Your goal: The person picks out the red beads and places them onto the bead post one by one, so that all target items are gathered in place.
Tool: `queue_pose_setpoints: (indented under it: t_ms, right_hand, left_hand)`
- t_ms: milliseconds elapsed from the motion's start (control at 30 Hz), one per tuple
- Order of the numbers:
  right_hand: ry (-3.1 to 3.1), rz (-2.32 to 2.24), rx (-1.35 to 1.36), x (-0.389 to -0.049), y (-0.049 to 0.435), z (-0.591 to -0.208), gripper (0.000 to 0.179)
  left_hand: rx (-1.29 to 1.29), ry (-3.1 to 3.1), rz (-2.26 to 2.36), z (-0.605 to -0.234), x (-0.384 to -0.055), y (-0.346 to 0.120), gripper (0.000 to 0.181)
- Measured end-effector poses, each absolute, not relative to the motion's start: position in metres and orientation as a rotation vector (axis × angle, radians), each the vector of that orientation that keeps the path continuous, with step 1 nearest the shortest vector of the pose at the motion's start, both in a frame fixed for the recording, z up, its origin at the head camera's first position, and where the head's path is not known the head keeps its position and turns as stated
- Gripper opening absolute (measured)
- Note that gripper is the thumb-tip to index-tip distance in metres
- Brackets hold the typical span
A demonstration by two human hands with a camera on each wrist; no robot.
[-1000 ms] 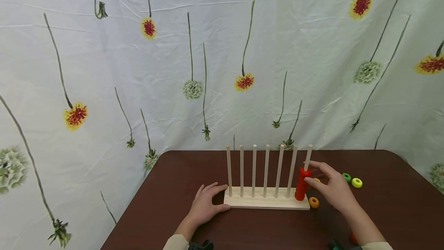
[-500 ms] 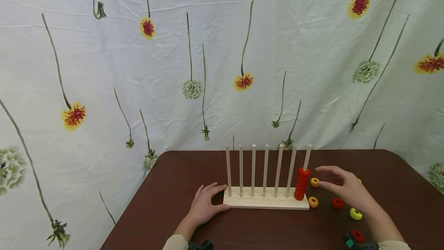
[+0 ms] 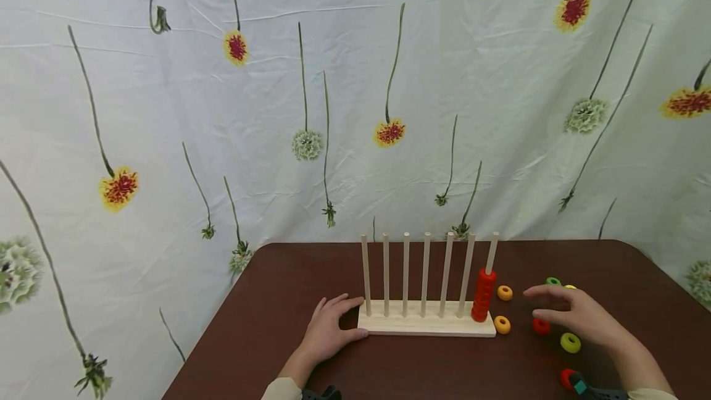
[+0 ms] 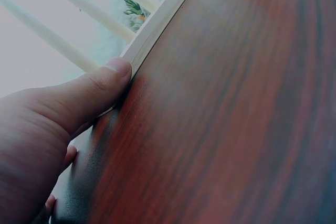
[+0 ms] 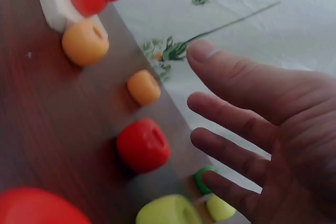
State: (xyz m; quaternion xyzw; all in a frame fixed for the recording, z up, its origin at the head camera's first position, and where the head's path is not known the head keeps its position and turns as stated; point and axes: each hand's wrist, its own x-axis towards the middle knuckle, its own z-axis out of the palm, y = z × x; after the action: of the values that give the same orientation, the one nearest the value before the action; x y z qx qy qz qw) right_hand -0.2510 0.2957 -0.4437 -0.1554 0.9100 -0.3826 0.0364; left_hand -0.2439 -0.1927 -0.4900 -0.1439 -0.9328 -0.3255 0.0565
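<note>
A pale wooden stand (image 3: 422, 325) with a row of upright pegs is on the dark table. My left hand (image 3: 328, 328) holds its left end, thumb on the front edge and index finger at the back corner. The thumb (image 4: 118, 69) presses that edge in the left wrist view. Red beads (image 3: 484, 295) are stacked on the rightmost peg; the other pegs are bare. To the right, my right hand (image 3: 583, 313) hovers over the loose beads with nothing in it, thumb and fingers apart. Beneath its thumb lies a red bead (image 5: 144, 145).
Two orange beads (image 3: 502, 325) lie by the stand's right end. Around the right hand are a yellow-green bead (image 3: 570, 342), a green bead (image 3: 552, 281), a yellow bead (image 5: 220, 208) and another red bead (image 3: 567, 379). A flowered cloth (image 3: 355, 110) hangs behind the table.
My right hand has left the top of the red stack and moved right, over the loose beads. The left hand has stayed on the stand's end.
</note>
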Motion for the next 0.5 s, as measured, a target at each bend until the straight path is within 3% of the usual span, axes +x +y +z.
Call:
queue_pose_setpoints:
  t_ms: [500]
  right_hand:
    - [2.593,-1.183,-0.417,-0.253,0.316,-0.463,0.051]
  left_hand:
    - [-0.429,-2.841,-0.992,-0.49,-0.244,-0.193,0.064]
